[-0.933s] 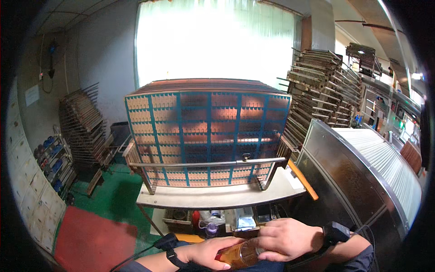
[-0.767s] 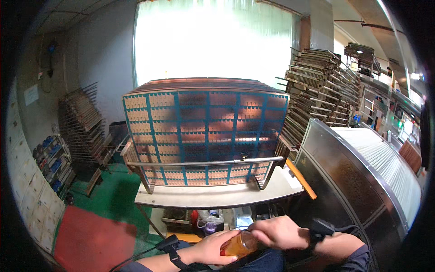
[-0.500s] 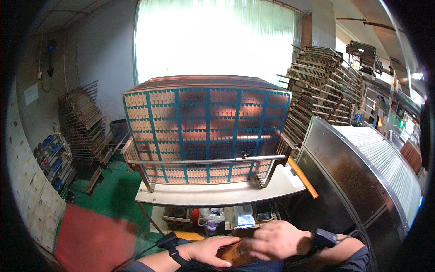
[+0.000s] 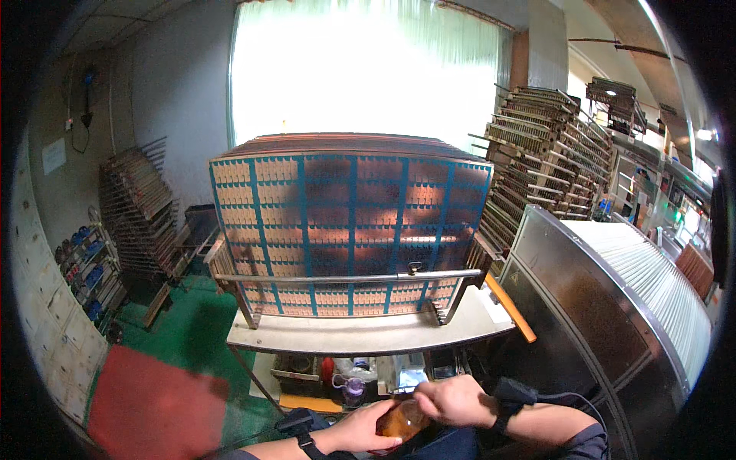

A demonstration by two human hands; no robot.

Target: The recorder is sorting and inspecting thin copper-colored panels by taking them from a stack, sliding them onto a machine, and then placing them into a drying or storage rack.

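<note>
Amber bottle (image 4: 402, 421) sitting below the blue-gridded rack (image 4: 349, 230), left hand (image 4: 366, 426) gripping it from beneath, right hand (image 4: 455, 400) closing over its top.

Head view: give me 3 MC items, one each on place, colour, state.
1. Where is the amber bottle?
A. on the work shelf
B. between both hands at the lower edge
C. on the floor mat

2. What colour are the bars of the big gridded rack?
A. blue
B. yellow
C. white

3. How is the right hand placed?
A. hanging free
B. resting on the metal cabinet
C. on top of the bottle

Key: 1 B, the left hand cups it from below; 2 A, blue bars frame rows of tan pieces; 3 C, its fingers cover the bottle's upper end.
</note>
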